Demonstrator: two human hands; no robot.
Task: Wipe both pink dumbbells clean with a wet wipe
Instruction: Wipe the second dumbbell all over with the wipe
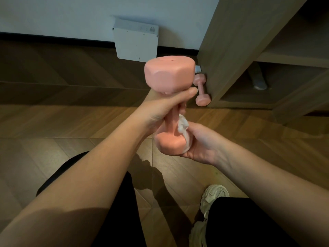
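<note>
Above the wooden floor [71,122], in front of the person's knees, the left hand [165,107] is gripping a pink dumbbell [169,75] by the top of its handle, fingers and thumb curled round it just under the upper head. This dumbbell is standing roughly upright in the air, its upper head leaning slightly away from the camera. The right hand [201,141] is cupping the lower head from the right side, fingers curled under it and grasping a white wet wipe [183,125] against the pink surface. The wipe is lying bunched between palm and dumbbell, reaching from the lower head up along the handle, where its crumpled end is nearly meeting the left fingertips. Both forearms are reaching in bare from the bottom edge. A second pink dumbbell [201,90] is lying on the floor well beyond the hands, resting against the side panel of a wooden cabinet [231,50], with nothing touching it. A flat white box [136,41] is leaning where the pale wall is meeting the floor, just left of the cabinet. Lower down, black trousers [115,211] are covering the person's legs, and a cream trainer [213,196] is showing beside the right knee.
</note>
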